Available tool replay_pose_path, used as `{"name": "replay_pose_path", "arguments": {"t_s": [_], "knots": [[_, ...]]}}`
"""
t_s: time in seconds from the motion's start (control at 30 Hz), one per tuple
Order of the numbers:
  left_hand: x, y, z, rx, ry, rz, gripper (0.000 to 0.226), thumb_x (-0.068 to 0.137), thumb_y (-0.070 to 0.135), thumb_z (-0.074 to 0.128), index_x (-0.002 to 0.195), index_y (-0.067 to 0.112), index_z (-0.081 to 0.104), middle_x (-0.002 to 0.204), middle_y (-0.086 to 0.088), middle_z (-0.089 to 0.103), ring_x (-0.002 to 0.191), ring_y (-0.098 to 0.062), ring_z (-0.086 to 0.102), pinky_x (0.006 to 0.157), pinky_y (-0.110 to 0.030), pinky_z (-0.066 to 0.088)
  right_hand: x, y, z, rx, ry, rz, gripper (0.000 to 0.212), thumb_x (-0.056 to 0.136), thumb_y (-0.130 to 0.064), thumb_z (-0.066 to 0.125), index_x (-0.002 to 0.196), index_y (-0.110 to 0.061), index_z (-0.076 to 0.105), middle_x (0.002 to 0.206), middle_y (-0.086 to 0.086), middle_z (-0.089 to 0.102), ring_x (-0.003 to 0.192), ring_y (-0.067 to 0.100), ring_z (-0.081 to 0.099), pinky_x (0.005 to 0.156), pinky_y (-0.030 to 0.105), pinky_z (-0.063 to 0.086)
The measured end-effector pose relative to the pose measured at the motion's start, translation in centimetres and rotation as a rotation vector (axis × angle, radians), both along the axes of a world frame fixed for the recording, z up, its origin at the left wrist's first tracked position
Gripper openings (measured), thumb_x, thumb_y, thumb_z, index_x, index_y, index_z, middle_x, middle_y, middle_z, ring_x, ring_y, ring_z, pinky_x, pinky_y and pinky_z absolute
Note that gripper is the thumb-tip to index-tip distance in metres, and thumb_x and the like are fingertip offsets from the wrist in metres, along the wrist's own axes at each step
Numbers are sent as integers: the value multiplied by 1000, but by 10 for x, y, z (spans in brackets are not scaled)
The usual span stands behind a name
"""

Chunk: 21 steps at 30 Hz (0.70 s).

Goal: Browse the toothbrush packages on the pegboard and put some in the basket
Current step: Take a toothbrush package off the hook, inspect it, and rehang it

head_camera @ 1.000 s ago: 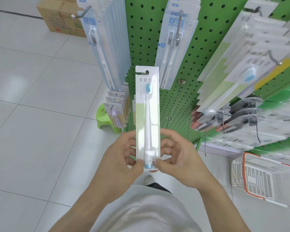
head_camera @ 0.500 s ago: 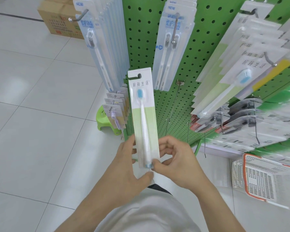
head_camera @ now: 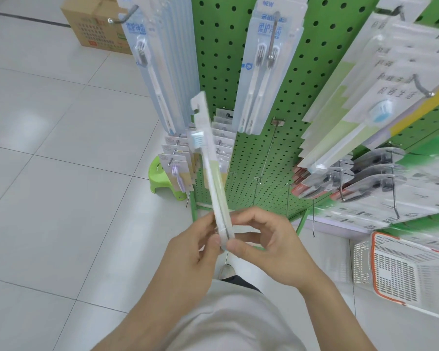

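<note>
**Package held edge-on, both hands at its base**

Your left hand [head_camera: 188,252] and right hand [head_camera: 271,249] both pinch the bottom end of the toothbrush package [head_camera: 209,168], fingers curled round it. It stands nearly upright, tilted slightly left, thin edge toward you, brush head up. Basket [head_camera: 401,272] sits low to your right, apart from your hands. Beyond: green pegboard [head_camera: 218,59] with hanging packages, green stool [head_camera: 162,178], cardboard box [head_camera: 94,24] on the tiled floor.
</note>
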State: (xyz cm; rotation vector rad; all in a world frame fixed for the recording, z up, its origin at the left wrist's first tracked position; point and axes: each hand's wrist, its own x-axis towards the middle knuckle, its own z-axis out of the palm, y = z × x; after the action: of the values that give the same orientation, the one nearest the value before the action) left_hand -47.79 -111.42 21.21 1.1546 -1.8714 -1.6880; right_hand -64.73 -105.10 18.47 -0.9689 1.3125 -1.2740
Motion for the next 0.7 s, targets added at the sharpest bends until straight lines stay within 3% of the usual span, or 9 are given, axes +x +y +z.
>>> {"name": "replay_pose_path", "arguments": {"t_s": [0.13,0.23,0.33,0.47,0.6,0.7], "knots": [[0,-3,-6,9,-49,121,33,100,8,54,117,34,65,119,11,66,104,-2,67,81,-13,53,8,-2,-6,-11,-51,-24,23,81,-4,81,99,-15,72,126,11,69,118,30,67,95,52,57],[1,-7,-8,19,-40,121,32,100,7,55,115,32,68,117,6,67,97,-9,70,77,-14,54,9,-3,-6,-9,-21,-34,26,79,-10,84,102,-19,76,127,6,69,118,27,67,94,44,57],[4,-10,-10,75,24,129,34,100,-1,53,116,24,71,105,-2,74,87,-19,73,73,-17,55,8,-4,-7,12,-54,-76,27,84,-9,78,110,-11,72,119,7,73,111,25,69,91,42,58],[5,-13,-5,180,67,73,34,99,-6,51,115,15,72,97,-4,78,86,-23,75,74,-18,56,6,-5,-10,90,-61,-109,44,79,-9,79,120,-14,65,103,9,74,85,20,68,80,47,58],[3,-17,-1,221,62,59,31,101,-2,51,114,17,72,103,6,78,88,-19,76,71,-21,58,2,-6,-11,116,-59,-126,38,73,-13,84,109,-20,73,91,7,75,75,15,63,71,33,55],[2,-18,0,245,80,130,31,103,0,46,111,15,72,99,2,79,86,-21,76,69,-22,59,1,-7,-11,129,-56,-147,33,72,-15,85,102,-23,74,93,8,76,75,15,63,73,32,55]]}}
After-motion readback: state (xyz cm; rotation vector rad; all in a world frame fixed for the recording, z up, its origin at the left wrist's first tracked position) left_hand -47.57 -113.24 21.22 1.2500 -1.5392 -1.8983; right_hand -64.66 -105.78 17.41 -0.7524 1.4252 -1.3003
